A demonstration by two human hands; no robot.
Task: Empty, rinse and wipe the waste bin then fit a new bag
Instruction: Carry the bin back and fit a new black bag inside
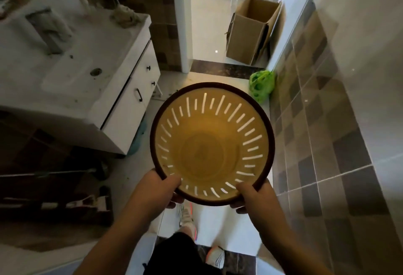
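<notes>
A round yellow waste bin (207, 150) with a dark brown rim and slotted walls is held in the air above the floor, its mouth facing me. Nothing lies inside it and no bag lines it. My left hand (159, 189) grips the near-left rim, thumb inside the bin and fingers under the rim. My right hand (253, 196) grips the near-right rim the same way. A tied green bag (261, 84) lies on the floor by the right wall, beyond the bin.
A white washbasin (72, 71) on a cabinet with drawers stands at the left, a mop head (126, 16) resting on its far corner. An open cardboard box (250, 32) stands past the doorway. A tiled wall (327, 111) runs along the right. Dark clutter lies at the lower left.
</notes>
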